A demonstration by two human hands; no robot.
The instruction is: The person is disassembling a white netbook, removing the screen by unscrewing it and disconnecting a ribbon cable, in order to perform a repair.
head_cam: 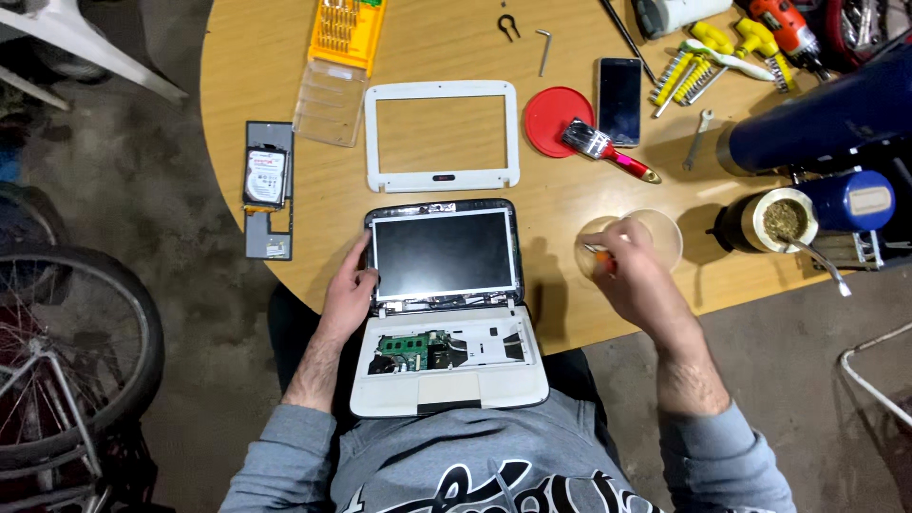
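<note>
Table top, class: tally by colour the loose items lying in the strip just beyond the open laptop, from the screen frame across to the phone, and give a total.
White: 1, the screen frame
Red: 2, the round lid and the red-handled brush
Black: 1, the phone
Total: 4

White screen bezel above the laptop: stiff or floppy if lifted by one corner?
The white bezel is a thin, hollow frame, so it likely flexes and twists. Probably very light. It lies flat on the wooden table, so it should slide, not roll.
</note>
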